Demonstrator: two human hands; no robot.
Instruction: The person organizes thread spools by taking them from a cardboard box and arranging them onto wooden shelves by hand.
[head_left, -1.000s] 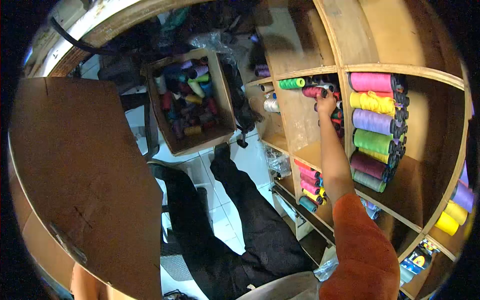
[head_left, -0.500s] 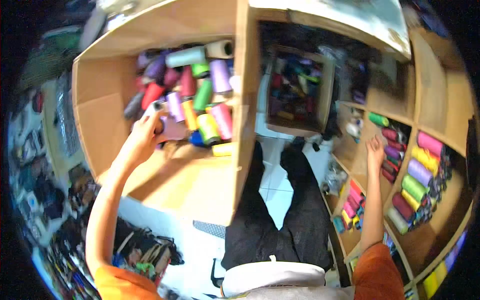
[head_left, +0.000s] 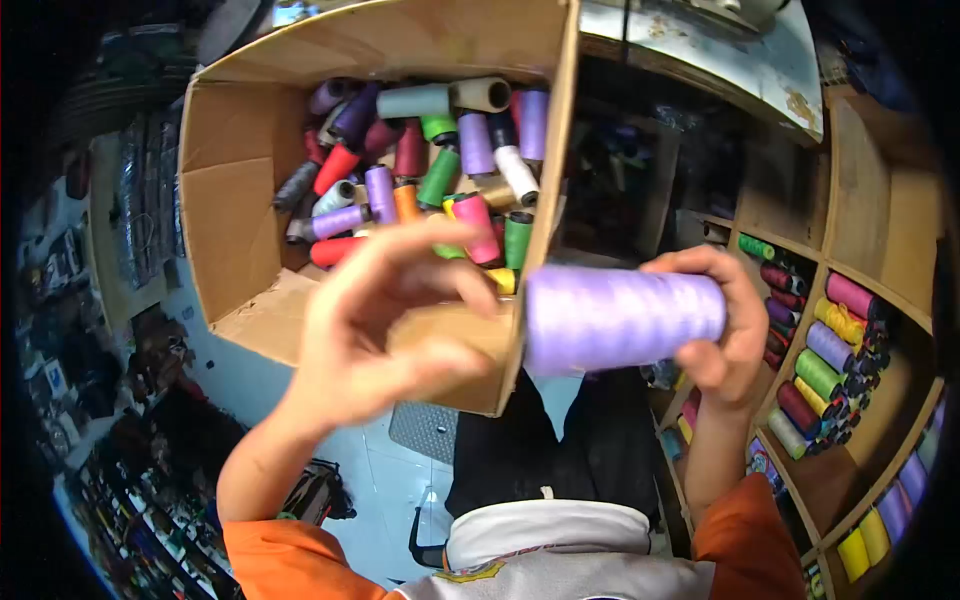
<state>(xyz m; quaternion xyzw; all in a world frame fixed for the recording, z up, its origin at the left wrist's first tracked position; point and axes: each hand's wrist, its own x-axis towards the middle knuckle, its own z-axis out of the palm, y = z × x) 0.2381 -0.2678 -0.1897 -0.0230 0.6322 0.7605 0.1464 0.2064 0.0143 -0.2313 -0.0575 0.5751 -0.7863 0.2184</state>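
Observation:
A large lavender thread spool (head_left: 620,318) lies sideways in front of my body. My right hand (head_left: 722,325) is wrapped round its right end. Just left of the spool, my left hand (head_left: 400,320) is held with fingers apart and curved, nothing between them. Behind my left hand stands an open cardboard box (head_left: 228,200) with many spools in it, among them a pink spool (head_left: 476,228), a green spool (head_left: 438,178) and a red spool (head_left: 336,169). My left hand hides part of the box's contents.
To the right, a wooden shelf (head_left: 880,265) holds spools in compartments, with a green spool (head_left: 757,246) lying in one. A white-topped table (head_left: 700,45) stands at the upper right. Cluttered items (head_left: 120,480) cover the lower left.
My right hand has come away from the shelf and now holds the lavender spool. My left hand has left the spools in the box and moved right, opening. The view has shifted left.

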